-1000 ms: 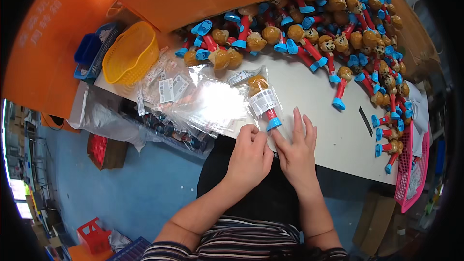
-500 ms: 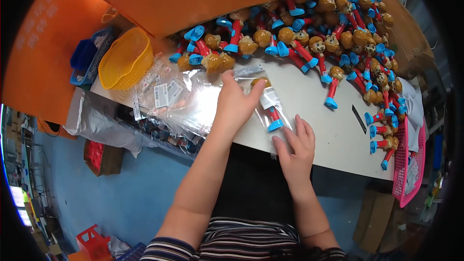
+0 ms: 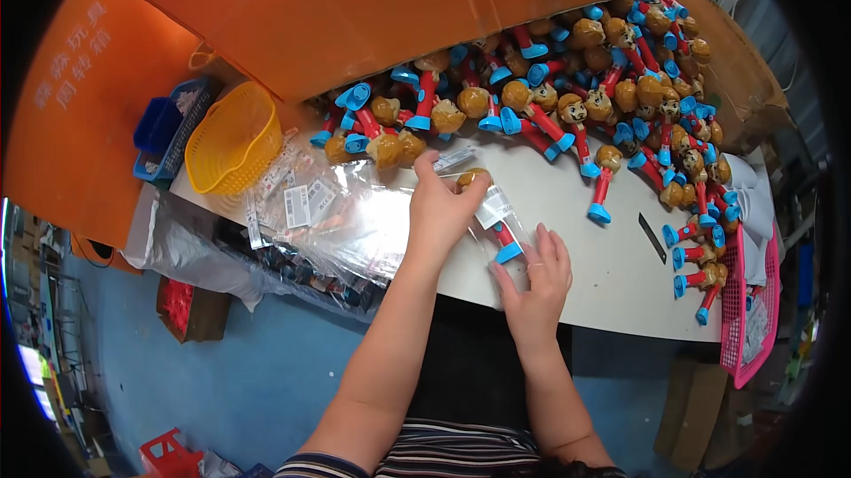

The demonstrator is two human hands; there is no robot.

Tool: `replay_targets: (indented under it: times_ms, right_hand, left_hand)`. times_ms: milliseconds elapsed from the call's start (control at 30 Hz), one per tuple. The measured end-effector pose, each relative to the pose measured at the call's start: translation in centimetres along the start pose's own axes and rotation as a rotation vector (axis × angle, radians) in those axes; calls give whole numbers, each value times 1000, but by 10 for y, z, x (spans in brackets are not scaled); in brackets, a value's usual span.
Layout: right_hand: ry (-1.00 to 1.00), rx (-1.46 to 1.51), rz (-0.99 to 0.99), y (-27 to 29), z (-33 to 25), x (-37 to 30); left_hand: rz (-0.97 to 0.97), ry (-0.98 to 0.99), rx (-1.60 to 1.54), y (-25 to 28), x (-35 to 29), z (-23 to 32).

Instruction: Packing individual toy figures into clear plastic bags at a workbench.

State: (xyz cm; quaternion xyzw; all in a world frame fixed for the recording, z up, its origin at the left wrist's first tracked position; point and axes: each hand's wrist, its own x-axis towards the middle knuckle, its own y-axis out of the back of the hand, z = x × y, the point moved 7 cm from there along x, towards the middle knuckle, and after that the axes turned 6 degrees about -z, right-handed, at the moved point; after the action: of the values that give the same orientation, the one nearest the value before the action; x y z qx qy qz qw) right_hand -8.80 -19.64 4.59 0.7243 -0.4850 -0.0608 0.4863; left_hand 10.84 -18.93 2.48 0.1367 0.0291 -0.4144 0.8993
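1. Left hand (image 3: 437, 212): thumb at the bagged figure's (image 3: 493, 211) head end; cannot tell whether it grips.
2. Right hand (image 3: 539, 281): thumb and fingers apart, near the blue foot.
3. The figure lies on the bench (image 3: 589, 252), loose figures (image 3: 572, 110) heaped beyond.

Right of centre, the worktop (image 3: 612, 279) offers open passage. The bagged figure (image 3: 496, 209) blocks the middle, heaped figures (image 3: 572, 109) the upper centre and right.

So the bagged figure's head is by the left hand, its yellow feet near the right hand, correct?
Not quite: the head view shows the bagged figure with blue feet, not yellow. They are near the right hand, and its head is by the left hand.
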Motion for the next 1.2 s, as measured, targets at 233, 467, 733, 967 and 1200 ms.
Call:
replay_targets:
  times_ms: [233,467,733,967,1200]
  right_hand:
    - [171,131,-10,2,-12,-8]
    - [99,215,-80,8,-4,-10]
    - [200,54,36,21,1,-21]
    - [153,20,-64,18,12,-19]
    - [102,-30,-254,-3,15,-22]
  left_hand:
    - [2,-172,-640,-15,-20,-1]
    - [39,18,-870,-28,-38,-11]
    - [-69,7,-744,-25,-59,-2]
    - [-141,5,-663,-34,-66,-12]
    - [-157,-55,-569,-26,-72,-20]
